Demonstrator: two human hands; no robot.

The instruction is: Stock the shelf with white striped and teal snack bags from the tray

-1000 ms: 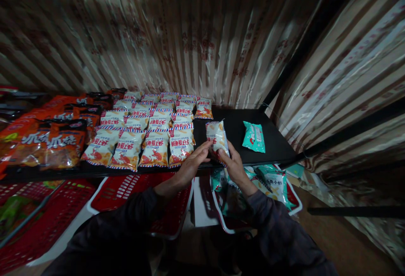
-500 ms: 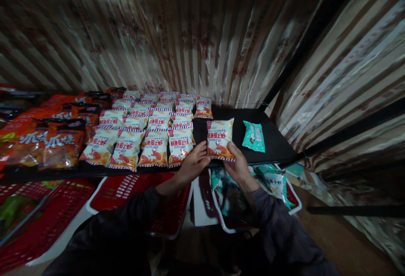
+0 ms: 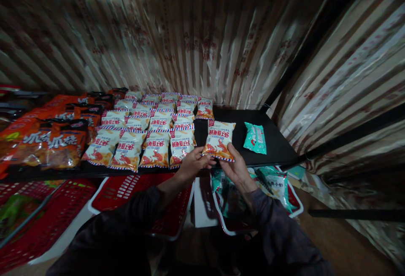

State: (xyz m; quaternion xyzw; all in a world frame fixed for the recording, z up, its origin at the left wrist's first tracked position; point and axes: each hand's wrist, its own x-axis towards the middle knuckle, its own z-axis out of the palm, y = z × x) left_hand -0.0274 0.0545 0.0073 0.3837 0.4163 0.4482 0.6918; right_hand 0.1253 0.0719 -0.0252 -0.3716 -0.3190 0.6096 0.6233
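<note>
A white-and-orange snack bag (image 3: 219,137) with red lettering is held between my hands above the front of the black shelf (image 3: 281,145). My right hand (image 3: 236,167) grips its lower right corner, thumb on the front. At the lower left corner, my left hand (image 3: 193,163) has its fingers closed against the bottom edge, partly under the bag. Matching snack bags (image 3: 155,149) lean in rows just left of my left hand. To the right, a small teal packet (image 3: 255,138) lies on the shelf.
Orange snack bags (image 3: 65,141) fill the shelf's left part. Below the shelf edge stand a red basket (image 3: 110,191), another at far left (image 3: 63,212), and a red basket with a white rim (image 3: 300,212) holding teal bags. A striped curtain (image 3: 190,35) hangs behind; black poles (image 3: 291,73) slant at right.
The held bag has tilted, its bottom swinging slightly left. My left fingers have moved from beside the bag to its lower left corner and underside. The view has shifted a little.
</note>
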